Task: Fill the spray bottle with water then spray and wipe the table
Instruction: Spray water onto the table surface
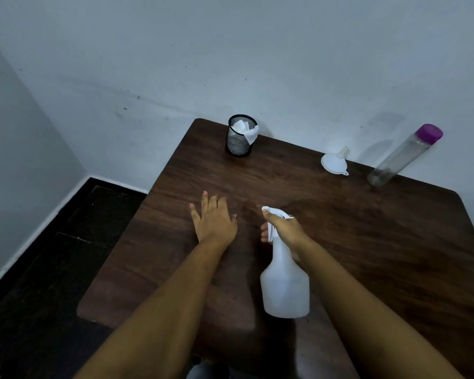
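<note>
No readable text, label, brand, number or sign anywhere. Blank on the translucent white plastic spray bottle point(284, 285), on the clear cylindrical bottle with the purple cap point(402, 157) near the far right edge of the dark wood-grain tabletop point(367, 242), on the white plastic funnel point(334, 162) beside it, and on the black mesh cup point(240, 138) at the far left corner.

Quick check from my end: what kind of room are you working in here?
Probably a plain room corner at home or in a small office, not a kitchen: a dark wooden table against bare white walls, a mesh cup and dark floor. No sink visible.
</note>
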Available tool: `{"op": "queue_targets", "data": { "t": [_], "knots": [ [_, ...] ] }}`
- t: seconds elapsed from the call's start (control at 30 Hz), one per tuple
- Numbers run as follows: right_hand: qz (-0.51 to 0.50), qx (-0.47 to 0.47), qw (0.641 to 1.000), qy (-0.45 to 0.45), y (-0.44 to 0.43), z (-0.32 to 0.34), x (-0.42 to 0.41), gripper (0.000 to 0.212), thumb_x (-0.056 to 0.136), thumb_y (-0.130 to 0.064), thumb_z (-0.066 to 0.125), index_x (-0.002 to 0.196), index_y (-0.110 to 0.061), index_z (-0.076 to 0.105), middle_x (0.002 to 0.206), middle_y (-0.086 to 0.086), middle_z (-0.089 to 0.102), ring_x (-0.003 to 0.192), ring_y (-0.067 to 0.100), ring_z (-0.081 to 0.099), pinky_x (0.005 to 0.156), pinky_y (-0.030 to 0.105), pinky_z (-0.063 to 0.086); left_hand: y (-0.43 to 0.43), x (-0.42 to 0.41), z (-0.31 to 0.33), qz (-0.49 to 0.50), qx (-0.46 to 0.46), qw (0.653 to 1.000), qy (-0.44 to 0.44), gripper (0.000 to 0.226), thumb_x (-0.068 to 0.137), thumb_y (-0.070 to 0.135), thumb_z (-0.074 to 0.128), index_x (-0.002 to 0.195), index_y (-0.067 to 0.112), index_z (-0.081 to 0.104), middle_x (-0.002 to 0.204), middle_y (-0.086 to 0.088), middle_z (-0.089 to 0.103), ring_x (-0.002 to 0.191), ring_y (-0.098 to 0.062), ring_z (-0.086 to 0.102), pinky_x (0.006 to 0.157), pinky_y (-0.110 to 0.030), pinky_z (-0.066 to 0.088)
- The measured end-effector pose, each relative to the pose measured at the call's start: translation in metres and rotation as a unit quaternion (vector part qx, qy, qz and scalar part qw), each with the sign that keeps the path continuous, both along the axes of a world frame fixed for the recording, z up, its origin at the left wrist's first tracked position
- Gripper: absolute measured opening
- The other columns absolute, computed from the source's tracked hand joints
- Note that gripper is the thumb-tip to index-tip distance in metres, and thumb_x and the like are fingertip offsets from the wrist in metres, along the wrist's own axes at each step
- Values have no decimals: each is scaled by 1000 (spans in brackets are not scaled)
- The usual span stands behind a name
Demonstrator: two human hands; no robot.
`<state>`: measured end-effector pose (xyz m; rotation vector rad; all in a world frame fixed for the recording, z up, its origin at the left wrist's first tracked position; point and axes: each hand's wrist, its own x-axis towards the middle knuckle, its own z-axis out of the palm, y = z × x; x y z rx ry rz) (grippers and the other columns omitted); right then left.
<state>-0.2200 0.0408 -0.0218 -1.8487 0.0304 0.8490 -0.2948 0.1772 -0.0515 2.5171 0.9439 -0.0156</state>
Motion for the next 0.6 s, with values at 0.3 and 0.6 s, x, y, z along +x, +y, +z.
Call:
{"op": "queue_targets", "data": {
  "t": [0.3,0.6],
  "knots": [
    [-24,-51,998,-28,3,2,-4,33,90,-43,58,93,-12,67,73,5,62,61,16,60,62,30,53,-4,4,1,-15,-2,1000,6,58,95,37,46,146,18,27,156,-3,23,148,-21,-1,116,-52,-4],
    [30,26,999,-34,-10,24,-1,49,88,-52,58,108,-8,67,96,6,70,92,20,68,79,35,57,-11,13,7,-41,-12,999,0,57,95,36,47,146,18,29,156,-4,23,148,-22,-1,116,-52,-2]
  ]
}}
